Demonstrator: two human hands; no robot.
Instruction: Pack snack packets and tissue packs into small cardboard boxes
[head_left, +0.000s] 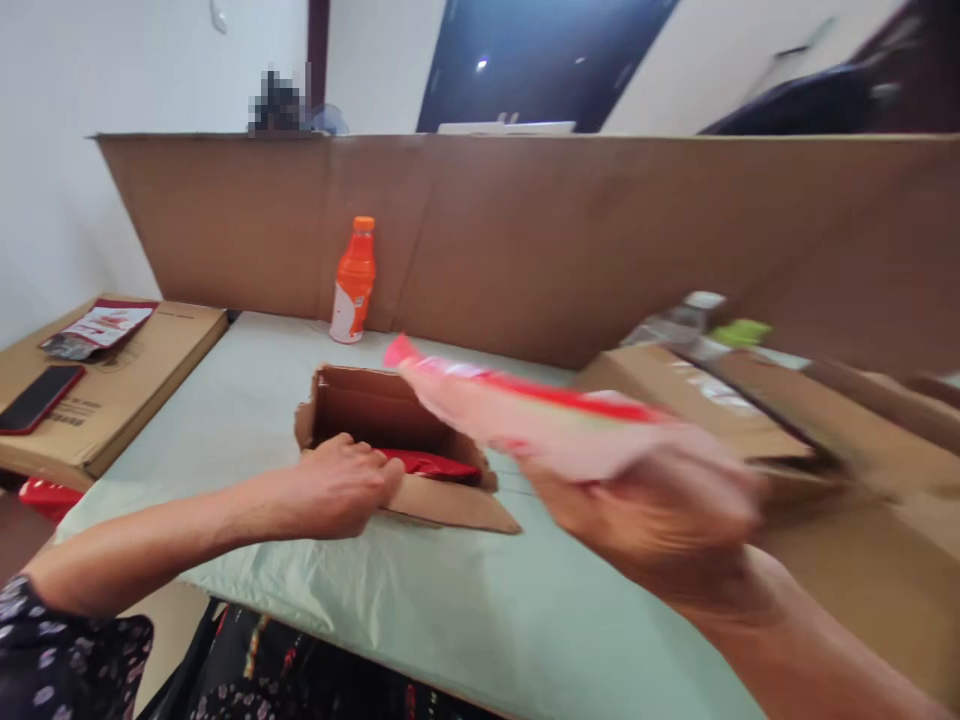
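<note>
A small cardboard box (397, 400) stands on the pale green covered table, its top open and one flap (450, 505) folded out towards me. Inside it lies a red packet (435, 465), partly hidden by the box wall. My left hand (352, 490) is closed on the near edge of the box at its left end. My right hand (660, 510), blurred by motion, grips a red and pale pink packet (540, 405) in the air, to the right of the box and partly over it. Print on this packet is too smeared to read.
An orange bottle (355, 285) stands behind the box, before a tall cardboard panel (510, 230). At left, a flat carton (157, 380) bears a phone (41, 398) and a pouch (101, 328). More cardboard boxes (720, 410) and a clear container (682, 318) crowd the right side.
</note>
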